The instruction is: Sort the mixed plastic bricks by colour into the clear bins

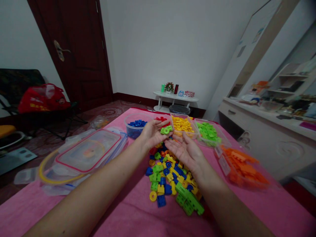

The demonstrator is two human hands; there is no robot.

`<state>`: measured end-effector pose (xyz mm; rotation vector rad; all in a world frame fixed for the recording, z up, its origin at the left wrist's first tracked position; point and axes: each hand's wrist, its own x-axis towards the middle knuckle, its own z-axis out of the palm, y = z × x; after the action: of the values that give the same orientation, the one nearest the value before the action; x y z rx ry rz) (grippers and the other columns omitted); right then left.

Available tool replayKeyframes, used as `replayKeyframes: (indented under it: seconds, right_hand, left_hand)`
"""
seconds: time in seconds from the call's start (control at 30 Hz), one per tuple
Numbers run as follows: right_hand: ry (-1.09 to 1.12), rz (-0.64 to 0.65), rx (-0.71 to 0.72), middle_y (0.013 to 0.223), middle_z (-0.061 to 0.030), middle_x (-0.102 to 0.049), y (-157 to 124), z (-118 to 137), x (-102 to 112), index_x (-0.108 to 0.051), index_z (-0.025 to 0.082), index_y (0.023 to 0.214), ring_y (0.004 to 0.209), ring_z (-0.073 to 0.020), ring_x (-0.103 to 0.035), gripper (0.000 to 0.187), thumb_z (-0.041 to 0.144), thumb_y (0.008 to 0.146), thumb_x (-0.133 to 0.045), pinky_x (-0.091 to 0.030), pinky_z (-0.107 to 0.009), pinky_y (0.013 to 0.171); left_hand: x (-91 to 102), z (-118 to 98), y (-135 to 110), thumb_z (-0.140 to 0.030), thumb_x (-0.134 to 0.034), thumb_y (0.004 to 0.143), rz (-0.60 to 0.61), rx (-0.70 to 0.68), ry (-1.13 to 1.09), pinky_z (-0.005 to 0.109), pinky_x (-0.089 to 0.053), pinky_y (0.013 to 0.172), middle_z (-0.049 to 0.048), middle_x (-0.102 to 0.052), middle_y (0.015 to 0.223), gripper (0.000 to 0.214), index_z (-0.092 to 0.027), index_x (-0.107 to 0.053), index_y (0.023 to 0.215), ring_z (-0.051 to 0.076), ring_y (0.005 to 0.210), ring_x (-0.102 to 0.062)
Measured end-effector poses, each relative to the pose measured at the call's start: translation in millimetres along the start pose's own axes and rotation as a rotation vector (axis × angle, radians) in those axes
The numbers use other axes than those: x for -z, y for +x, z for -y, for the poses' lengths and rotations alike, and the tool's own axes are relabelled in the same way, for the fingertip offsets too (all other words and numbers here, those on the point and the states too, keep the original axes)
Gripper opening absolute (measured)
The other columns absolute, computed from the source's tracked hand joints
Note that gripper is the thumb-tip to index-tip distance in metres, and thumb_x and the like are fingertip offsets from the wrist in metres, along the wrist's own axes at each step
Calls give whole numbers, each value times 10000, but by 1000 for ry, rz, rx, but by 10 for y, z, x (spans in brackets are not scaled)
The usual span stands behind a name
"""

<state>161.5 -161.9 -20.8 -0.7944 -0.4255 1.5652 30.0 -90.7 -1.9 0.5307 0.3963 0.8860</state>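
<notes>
Palm up and cupped, my left hand [152,134] holds a few small green building blocks [166,130] near its fingers. Beside it, my right hand [187,153] is turned palm up with fingers stretched out and nothing visible in it. The fingertips of both hands come close together; whether they touch I cannot tell. Below them lies a mixed heap of building blocks [170,177] in yellow, blue, green and some red. Several longer green blocks [189,199] lie at its near right side. My hands hide part of the heap.
Behind my hands stand a round tub of blue blocks [126,126] and containers of red [161,118], yellow [182,123] and green blocks [208,131]. An orange-block container [243,168] stands right. Stacked lids [89,151] lie left on the pink cloth [128,210].
</notes>
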Motion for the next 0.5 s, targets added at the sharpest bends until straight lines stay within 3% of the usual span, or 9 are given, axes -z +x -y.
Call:
replayKeyframes:
  seconds: [0.17,0.33,0.43,0.5]
  right_hand:
    - [175,-47,14,940,-103,-656,5,-86,-33,-528,141,1054,870,-197,-663,285,331,949,-344,-565,-414,761]
    - [200,-110,58,909,-61,-656,42,-145,-17,-534,168,1014,840,-172,-662,208,273,941,-370,-575,-368,735]
    - [245,-127,91,880,-55,-658,74,-126,20,-529,169,1011,815,-160,-662,176,232,933,-385,-574,-355,738]
    - [249,-151,116,826,-45,-660,90,-76,57,-534,170,983,761,-151,-663,165,222,929,-387,-580,-328,698]
  left_hand:
    - [-83,118,-57,-308,-430,823,57,-49,160,302,-494,761,143,-678,933,334,-86,-642,953,215,923,-629]
    - [-179,285,-149,-392,-427,844,179,-190,417,319,-406,908,118,-695,989,402,-103,-664,992,225,1072,-577]
    - [-173,293,-143,-404,-472,821,203,-280,542,327,-414,901,113,-687,1011,391,-117,-657,1013,217,1034,-591]
    - [-131,224,-110,-363,-529,784,159,-387,736,308,-448,828,101,-684,997,338,-131,-656,995,198,940,-614]
